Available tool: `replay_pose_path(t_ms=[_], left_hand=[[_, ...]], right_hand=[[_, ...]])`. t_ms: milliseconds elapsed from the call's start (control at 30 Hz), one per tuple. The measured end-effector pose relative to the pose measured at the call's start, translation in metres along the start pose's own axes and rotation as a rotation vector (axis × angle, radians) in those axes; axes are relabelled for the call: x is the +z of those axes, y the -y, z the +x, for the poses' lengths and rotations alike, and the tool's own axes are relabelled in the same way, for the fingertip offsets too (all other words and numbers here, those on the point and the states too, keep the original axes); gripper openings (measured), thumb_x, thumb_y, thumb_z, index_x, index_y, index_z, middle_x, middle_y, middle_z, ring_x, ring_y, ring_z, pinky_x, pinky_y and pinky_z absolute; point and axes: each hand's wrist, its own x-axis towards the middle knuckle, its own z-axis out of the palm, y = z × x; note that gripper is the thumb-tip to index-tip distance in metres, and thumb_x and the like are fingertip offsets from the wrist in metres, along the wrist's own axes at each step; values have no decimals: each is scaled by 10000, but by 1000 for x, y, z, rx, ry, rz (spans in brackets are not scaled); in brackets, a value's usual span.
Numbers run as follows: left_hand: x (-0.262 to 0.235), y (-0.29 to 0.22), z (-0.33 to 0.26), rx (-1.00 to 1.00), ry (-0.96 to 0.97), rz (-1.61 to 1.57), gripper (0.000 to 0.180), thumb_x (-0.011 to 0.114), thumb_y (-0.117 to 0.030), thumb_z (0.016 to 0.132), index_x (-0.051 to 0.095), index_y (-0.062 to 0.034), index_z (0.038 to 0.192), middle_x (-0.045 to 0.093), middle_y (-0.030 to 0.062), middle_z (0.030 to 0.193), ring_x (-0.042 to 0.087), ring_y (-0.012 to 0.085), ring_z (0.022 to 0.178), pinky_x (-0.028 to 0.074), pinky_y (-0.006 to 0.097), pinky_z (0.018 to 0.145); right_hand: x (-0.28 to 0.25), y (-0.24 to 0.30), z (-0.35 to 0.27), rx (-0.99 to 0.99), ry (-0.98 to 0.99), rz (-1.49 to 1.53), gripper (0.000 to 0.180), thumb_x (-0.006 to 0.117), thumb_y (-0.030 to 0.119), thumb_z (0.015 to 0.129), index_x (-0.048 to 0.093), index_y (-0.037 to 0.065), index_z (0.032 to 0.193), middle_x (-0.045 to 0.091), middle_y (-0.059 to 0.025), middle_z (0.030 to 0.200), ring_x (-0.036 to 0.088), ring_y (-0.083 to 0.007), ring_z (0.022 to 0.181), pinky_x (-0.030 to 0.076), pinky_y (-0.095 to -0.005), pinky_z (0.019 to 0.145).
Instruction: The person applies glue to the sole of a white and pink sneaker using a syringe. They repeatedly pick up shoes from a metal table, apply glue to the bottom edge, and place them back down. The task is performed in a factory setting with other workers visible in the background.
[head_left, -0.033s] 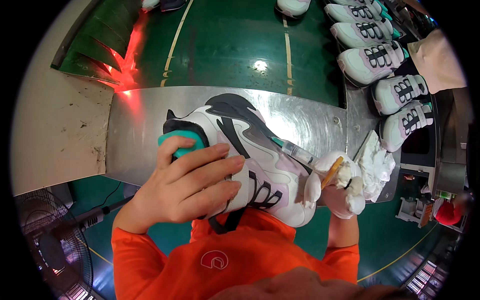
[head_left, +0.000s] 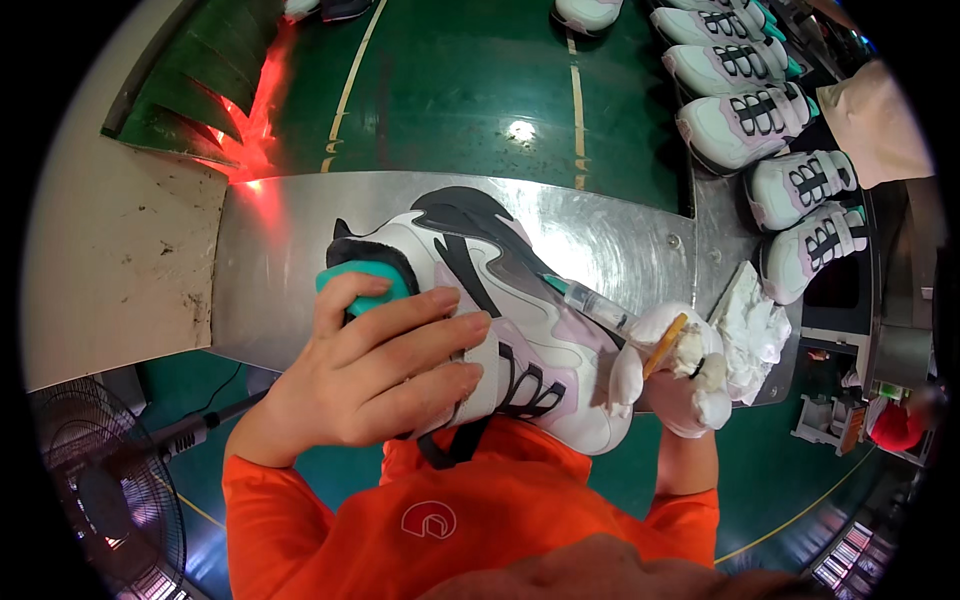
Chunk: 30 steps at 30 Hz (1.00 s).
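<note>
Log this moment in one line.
left hand: gripping white-lilac sneaker | right hand: holding syringe, teal tip at sneaker's side | nearby: matching sneakers

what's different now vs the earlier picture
Nothing visibly changed: nothing moved, nothing gripped or let go. The left hand still holds the shoe, the right hand the syringe; the row of shoes stayed put.

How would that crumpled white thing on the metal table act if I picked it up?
The crumpled white thing, maybe cloth, would probably flop, because it lies in loose, uneven folds. It's likely light for its size, since it looks thin and bunched. Pushed, it probably wouldn't roll: it's spread unevenly on the metal table.
</note>
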Motion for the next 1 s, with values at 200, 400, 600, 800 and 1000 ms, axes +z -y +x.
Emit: replay_pose_path(t_ms=[200, 400, 600, 800, 1000], left_hand=[[2, 1, -2, 14, -18, 4, 232, 711, -103, 811, 608, -154, 1013, 689, 45, 1189, 623, 253, 1112, 375, 462, 979], [0, 1, -1, 13, 2, 2, 190, 689, -130, 839, 619, -156, 1014, 688, 42, 1193, 620, 250, 1120, 374, 461, 981], [1, 1, -1, 13, -5, 8, 182, 685, -145, 845, 623, -159, 1016, 687, 41, 1192, 622, 251, 1117, 380, 462, 976], [-4, -2, 2, -3, 44, 21, 181, 672, -134, 840, 620, -164, 1011, 694, 43, 1171, 624, 255, 1122, 381, 463, 975], [-2, -3, 1, -6, 27, 37, 195, 693, -139, 816, 608, -162, 990, 698, 46, 1156, 619, 255, 1133, 376, 458, 983]], right_hand=[[3, 0, 2, -10, 11, 26, 738, 760, 228, 616, 506, -199, 1162, 644, -240, 803, 652, -290, 704, 523, -337, 662], [5, 5, 3, 21, 0, -22, 716, 766, 237, 641, 517, -183, 1163, 645, -233, 796, 650, -282, 700, 515, -330, 656], [10, 14, 3, 91, -15, -103, 706, 778, 267, 649, 542, -153, 1165, 646, -197, 804, 644, -255, 726, 501, -314, 692], [9, 26, 0, 161, -116, -282, 651, 747, 237, 625, 594, -124, 1145, 649, -135, 842, 652, -204, 776, 506, -290, 736], [22, 43, 2, 267, -114, -298, 587, 730, 198, 643, 616, -110, 1129, 642, -90, 857, 646, -166, 754, 537, -288, 687]])
